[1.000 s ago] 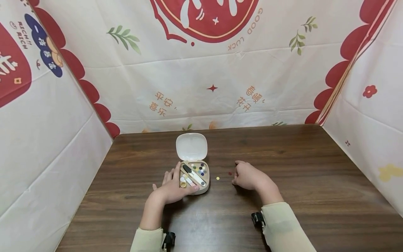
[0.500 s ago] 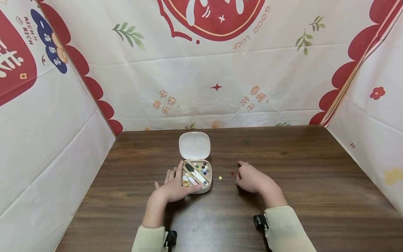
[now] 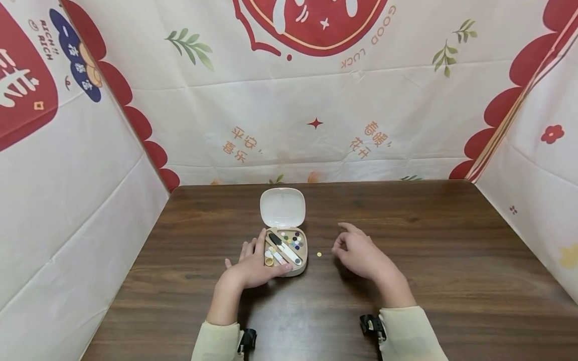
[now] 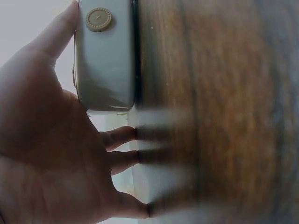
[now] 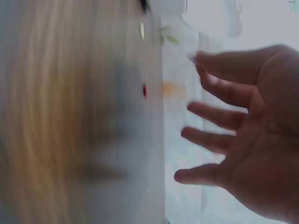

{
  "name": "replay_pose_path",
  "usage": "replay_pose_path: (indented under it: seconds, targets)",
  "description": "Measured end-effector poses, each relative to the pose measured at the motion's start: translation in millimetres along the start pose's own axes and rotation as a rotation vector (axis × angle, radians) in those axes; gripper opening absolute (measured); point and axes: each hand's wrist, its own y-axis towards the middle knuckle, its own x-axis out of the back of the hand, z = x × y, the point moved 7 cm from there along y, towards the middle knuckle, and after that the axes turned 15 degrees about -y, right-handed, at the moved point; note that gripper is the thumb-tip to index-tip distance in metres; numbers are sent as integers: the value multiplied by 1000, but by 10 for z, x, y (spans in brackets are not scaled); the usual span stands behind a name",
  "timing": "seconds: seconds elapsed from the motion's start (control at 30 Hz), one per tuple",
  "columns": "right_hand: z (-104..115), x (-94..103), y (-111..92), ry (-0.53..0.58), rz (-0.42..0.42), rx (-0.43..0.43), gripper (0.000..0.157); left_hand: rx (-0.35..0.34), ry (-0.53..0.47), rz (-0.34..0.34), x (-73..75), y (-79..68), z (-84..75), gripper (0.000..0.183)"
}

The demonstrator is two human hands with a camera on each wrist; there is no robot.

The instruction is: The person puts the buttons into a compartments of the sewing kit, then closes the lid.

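An opened white sewing kit (image 3: 301, 265) stands on the table, its lid (image 3: 283, 208) tilted back. Inside lie black-and-white thread snips (image 3: 285, 249), a gold thimble (image 3: 269, 261) and several coloured buttons (image 3: 296, 239). My left hand (image 3: 253, 268) rests against the kit, index finger along its left side and thumb at its front; the other fingers spread over the table. My right hand (image 3: 361, 254) hovers right of the kit, thumb and index tips close together, other fingers extended. A red button (image 5: 145, 90) shows on the table near it in the right wrist view, hidden in the head view.
A small yellow button (image 3: 319, 254) lies on the brown wooden table (image 3: 217, 215) between the kit and my right hand. White printed cloth (image 3: 253, 100) hangs along the back and both sides. A round clasp button (image 4: 98, 19) sits on the kit's front.
My right hand has lifted slightly and its index finger and thumb have drawn together over where the red button was seen. The left hand keeps its place on the kit. The view has shifted slightly.
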Motion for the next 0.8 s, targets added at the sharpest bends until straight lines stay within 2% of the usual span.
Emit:
replay_pose_path:
  seconds: [0.23, 0.3, 0.47, 0.57, 0.8]
  targets:
    - [272, -68, 151, 178, -123, -92, 15, 3, 13, -6, 3, 44, 14, 135]
    - [346, -62, 189, 180, -159, -99, 14, 3, 19, -5, 1, 41, 11, 135]
    - [539, -37, 246, 122, -233, -43, 12, 14, 21, -6, -4, 30, 25, 133]
    - [618, -59, 247, 87, -231, -14, 12, 10, 19, -10, -3, 28, 24, 133]
    - [682, -184, 202, -25, -131, -15, 20, 5, 25, -11, -13, 65, 51, 134]
